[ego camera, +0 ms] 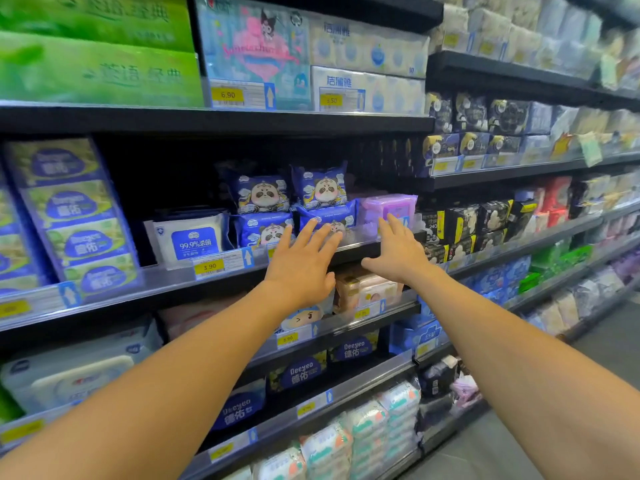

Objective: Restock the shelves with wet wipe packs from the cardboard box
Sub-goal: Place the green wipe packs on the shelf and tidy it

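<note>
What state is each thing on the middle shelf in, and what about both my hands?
Panda packs: stacked two high in two columns, facing front.
Purple pack: at the shelf front, right of the panda packs.
White pack: upright, facing front.
Left hand: open, fingers straight over a lower panda pack, holding nothing.
Right hand: open, fingers straight at the purple pack, holding nothing.

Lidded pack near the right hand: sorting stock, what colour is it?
The lidded pack is purple; head view.
</note>
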